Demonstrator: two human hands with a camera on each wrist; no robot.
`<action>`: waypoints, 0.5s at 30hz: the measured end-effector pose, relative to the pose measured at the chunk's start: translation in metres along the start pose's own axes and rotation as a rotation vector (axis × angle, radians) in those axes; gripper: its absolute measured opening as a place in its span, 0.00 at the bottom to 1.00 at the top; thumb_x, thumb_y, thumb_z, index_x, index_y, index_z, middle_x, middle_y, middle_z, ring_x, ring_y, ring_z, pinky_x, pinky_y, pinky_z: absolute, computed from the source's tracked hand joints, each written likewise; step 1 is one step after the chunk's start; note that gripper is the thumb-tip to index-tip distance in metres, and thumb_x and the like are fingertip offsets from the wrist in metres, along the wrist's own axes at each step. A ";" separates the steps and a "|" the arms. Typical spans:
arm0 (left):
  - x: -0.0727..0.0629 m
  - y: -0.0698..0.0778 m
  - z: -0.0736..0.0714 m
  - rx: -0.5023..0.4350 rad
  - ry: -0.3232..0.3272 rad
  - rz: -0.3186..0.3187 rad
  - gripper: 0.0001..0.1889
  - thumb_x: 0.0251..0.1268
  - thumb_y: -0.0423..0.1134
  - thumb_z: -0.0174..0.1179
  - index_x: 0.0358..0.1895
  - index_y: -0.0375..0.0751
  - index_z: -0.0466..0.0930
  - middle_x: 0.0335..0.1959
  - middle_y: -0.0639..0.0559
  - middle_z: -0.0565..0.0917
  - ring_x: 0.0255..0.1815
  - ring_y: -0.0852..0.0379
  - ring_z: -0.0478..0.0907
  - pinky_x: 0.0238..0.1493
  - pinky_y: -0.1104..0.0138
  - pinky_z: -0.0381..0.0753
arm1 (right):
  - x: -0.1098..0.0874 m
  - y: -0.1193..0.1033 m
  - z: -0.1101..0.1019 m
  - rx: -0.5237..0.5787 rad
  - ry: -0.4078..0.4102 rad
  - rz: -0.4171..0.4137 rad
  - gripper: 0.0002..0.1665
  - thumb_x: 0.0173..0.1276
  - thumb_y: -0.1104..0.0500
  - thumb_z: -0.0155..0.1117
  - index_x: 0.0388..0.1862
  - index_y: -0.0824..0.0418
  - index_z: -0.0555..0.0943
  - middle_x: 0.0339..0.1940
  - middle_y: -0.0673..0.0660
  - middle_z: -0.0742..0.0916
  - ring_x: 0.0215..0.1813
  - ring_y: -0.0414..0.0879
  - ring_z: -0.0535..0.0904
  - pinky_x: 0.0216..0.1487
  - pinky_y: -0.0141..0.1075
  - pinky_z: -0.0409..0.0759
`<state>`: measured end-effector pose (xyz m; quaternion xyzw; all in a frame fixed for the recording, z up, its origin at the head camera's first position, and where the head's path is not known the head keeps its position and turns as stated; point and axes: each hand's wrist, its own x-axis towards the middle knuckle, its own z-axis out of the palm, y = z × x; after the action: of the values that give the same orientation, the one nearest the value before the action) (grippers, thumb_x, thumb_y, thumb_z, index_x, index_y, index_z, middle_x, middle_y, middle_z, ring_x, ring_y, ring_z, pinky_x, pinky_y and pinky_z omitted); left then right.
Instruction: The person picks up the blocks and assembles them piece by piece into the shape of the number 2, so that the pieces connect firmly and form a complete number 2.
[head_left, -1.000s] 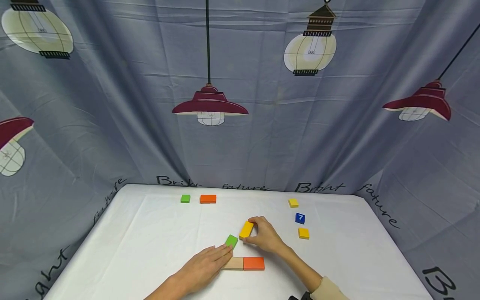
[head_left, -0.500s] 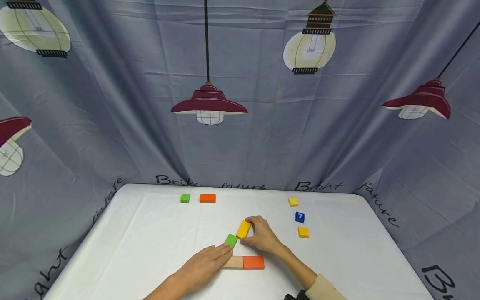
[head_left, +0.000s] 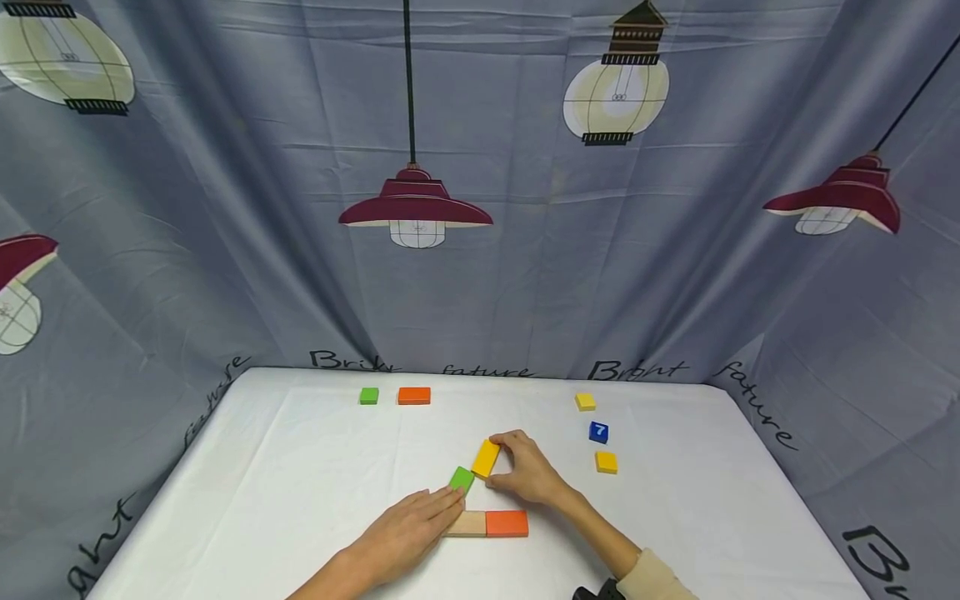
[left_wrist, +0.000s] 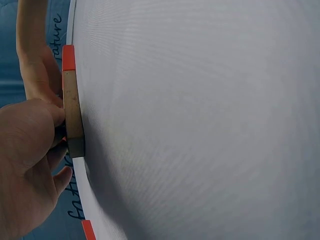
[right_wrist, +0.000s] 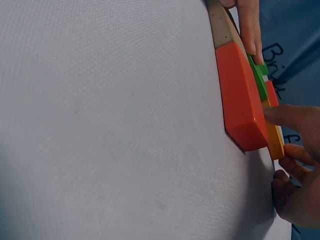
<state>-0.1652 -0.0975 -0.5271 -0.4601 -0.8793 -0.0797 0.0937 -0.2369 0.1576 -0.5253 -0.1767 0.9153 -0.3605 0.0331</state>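
Yellow block (head_left: 486, 458): one, oblong, plain and smooth-faced, of warm yellow, lying aslant at the middle of the white tabletop (head_left: 300, 467), far end turned to the right. It was pinched between the thumb and fingers of the right hand (head_left: 528, 473), the fingertips covering part of its right edge. Green block (head_left: 462, 477): set at a like slant, its far end at the yellow block's near corner; whether the two touched could not be told. Left hand (head_left: 420, 529): fingers extended, laid over the near part of the green block, hiding it, and over the left part of the wooden block (head_left: 469, 524). The latter was pale and unpainted, end to end with a red block (head_left: 507, 524). The head view gave these two mostly as top faces; the left wrist view showed the wooden block's grained side and the shadowed end concealed by the hand, the right wrist view the red block's thickness and end face. Only in the head view did the blue block (head_left: 598, 432), marked 7, appear. A black object (head_left: 598, 591) by the right sleeve (head_left: 654, 577) was cut off at the lower edge, unidentified.
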 end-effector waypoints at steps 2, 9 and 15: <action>0.000 0.000 0.000 0.000 -0.006 -0.003 0.24 0.74 0.38 0.57 0.70 0.36 0.72 0.71 0.45 0.71 0.71 0.51 0.68 0.63 0.54 0.75 | 0.001 0.000 0.001 0.001 -0.002 -0.004 0.36 0.55 0.59 0.80 0.62 0.68 0.77 0.58 0.63 0.78 0.60 0.57 0.74 0.66 0.52 0.72; 0.000 0.001 -0.001 0.006 -0.011 -0.010 0.23 0.75 0.38 0.56 0.70 0.36 0.72 0.71 0.46 0.71 0.71 0.51 0.68 0.63 0.53 0.74 | 0.004 -0.002 0.004 -0.008 -0.004 0.002 0.37 0.54 0.59 0.80 0.62 0.67 0.77 0.58 0.62 0.79 0.60 0.58 0.73 0.66 0.52 0.72; 0.000 0.000 -0.002 0.008 -0.001 -0.006 0.24 0.74 0.38 0.56 0.70 0.36 0.72 0.71 0.46 0.71 0.71 0.51 0.68 0.63 0.53 0.74 | 0.009 -0.002 0.005 -0.040 0.008 -0.004 0.37 0.53 0.57 0.81 0.61 0.65 0.78 0.58 0.61 0.79 0.59 0.57 0.73 0.64 0.51 0.73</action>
<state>-0.1649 -0.0980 -0.5256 -0.4572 -0.8810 -0.0762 0.0949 -0.2434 0.1497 -0.5272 -0.1776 0.9221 -0.3430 0.0253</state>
